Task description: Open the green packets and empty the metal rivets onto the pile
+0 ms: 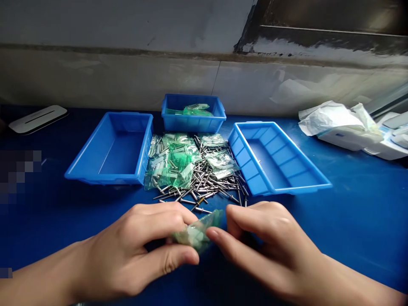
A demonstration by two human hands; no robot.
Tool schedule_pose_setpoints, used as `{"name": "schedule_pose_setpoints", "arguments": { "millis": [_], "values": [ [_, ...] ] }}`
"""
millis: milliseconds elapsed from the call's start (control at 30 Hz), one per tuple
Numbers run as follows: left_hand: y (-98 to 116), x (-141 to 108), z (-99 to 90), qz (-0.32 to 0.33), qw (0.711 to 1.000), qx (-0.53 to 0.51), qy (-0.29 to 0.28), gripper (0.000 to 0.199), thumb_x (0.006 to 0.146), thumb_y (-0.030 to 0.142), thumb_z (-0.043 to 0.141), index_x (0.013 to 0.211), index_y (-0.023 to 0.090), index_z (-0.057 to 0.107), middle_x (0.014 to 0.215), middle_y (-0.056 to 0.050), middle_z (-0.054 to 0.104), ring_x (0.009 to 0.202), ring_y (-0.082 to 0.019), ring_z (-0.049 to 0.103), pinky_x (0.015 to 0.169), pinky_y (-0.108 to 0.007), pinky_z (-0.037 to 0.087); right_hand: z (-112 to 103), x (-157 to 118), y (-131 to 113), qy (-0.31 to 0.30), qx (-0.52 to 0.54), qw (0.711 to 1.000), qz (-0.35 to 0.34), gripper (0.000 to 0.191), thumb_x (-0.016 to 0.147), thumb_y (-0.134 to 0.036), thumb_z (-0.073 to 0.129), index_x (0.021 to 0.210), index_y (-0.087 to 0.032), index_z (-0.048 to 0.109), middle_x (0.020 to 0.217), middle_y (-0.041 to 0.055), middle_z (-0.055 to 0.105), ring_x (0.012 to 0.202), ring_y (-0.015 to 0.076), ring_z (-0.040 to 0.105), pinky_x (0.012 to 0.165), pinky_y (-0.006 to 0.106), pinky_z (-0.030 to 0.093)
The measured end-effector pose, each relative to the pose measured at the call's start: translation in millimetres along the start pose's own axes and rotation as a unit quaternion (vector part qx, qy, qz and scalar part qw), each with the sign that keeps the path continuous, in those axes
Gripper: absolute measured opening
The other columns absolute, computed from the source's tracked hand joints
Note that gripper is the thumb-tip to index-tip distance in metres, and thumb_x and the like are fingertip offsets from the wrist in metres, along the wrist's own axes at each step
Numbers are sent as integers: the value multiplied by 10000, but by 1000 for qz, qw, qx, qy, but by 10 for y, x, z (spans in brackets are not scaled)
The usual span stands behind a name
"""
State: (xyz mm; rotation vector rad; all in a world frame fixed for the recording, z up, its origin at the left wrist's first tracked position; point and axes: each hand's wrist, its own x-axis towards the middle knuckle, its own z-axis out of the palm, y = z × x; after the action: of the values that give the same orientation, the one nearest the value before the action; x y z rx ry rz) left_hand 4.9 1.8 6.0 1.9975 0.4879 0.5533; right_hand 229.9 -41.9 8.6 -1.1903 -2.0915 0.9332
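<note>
Both of my hands meet low in the middle of the view over a blue table top [357, 212]. My left hand [140, 246] and my right hand [264, 242] pinch one small green-tinted plastic packet [197, 231] between their fingertips. The packet holds pale small parts. Just beyond my fingers lies a heap of metal pins [207, 182] mixed with several more green packets [172, 163].
Three blue plastic bins stand around the heap: one at the left [95, 170], one at the right [315, 178], and a smaller one at the back [191, 123] with green packets inside. White wrapping and boxes [347, 123] lie far right; a white flat device [38, 119] lies far left.
</note>
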Motion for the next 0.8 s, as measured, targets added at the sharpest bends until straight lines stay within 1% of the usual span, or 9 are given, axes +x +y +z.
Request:
{"name": "schedule_pose_setpoints", "arguments": {
  "millis": [67,167,233,333,400,533,667,733,800],
  "values": [
    [0,10,3,13,1000,-5,13,182,987,211,626,835,117,660,864,-46,690,762,-119,658,727,-149,523,2,-1,5,0,3,1000,-3,370,954,-191,516,643,-240,321,521,-102,331,417,67,298,410,195,277],
    [-20,-4,-17,15,1000,0,21,217,1000,251,613,835,124,674,883,-35,669,792,-111,658,760,-130,525,-14,14,-26,-36,52,998,21,210,929,-220,594,732,-214,519,621,-59,557,506,81,478,479,177,378],
    [-26,-22,-41,6,1000,13,18,186,1009,229,588,879,137,684,937,-33,658,862,-118,664,814,-129,526,-21,33,-54,-65,93,992,51,133,874,-255,712,841,-197,596,680,-52,605,548,88,530,491,163,411],
    [-8,-40,-59,2,999,41,2,62,973,152,615,982,166,675,1048,-28,634,1000,-136,649,920,-136,510,1,50,-65,-55,84,992,81,292,757,-256,847,868,-207,581,688,-72,580,547,89,517,467,161,403],
    [9,-45,-40,15,998,54,-9,159,966,117,603,1103,181,655,1114,-37,614,1044,-140,635,961,-150,504,30,40,-45,-29,51,996,65,273,776,-238,815,838,-217,549,716,-55,607,566,103,535,485,180,420],
    [-12,-60,49,22,997,62,34,228,935,39,568,1078,213,605,965,9,621,866,-100,638,832,-130,522,55,10,-5,6,42,999,-11,120,883,-158,572,799,-232,528,686,-33,628,529,119,546,499,204,451],
    [-78,-76,63,-64,993,-12,96,340,925,130,629,1191,291,490,842,68,611,749,-98,638,734,-147,529,17,41,-8,-29,54,998,-12,110,858,-117,571,809,-213,596,709,-13,680,563,121,599,539,183,484],
    [-81,-61,35,-89,993,-28,66,245,929,166,615,1137,273,545,783,69,605,699,-107,621,673,-164,510,4,61,-10,-46,65,997,-1,108,857,-124,576,808,-208,622,699,-12,677,553,122,588,538,185,482],
    [-61,-36,7,-112,994,1,13,44,932,191,590,913,219,618,715,57,594,643,-109,583,617,-180,462,10,69,-7,-51,87,995,15,116,874,-165,565,784,-212,620,655,-21,638,515,126,547,506,198,462]
  ]
}}
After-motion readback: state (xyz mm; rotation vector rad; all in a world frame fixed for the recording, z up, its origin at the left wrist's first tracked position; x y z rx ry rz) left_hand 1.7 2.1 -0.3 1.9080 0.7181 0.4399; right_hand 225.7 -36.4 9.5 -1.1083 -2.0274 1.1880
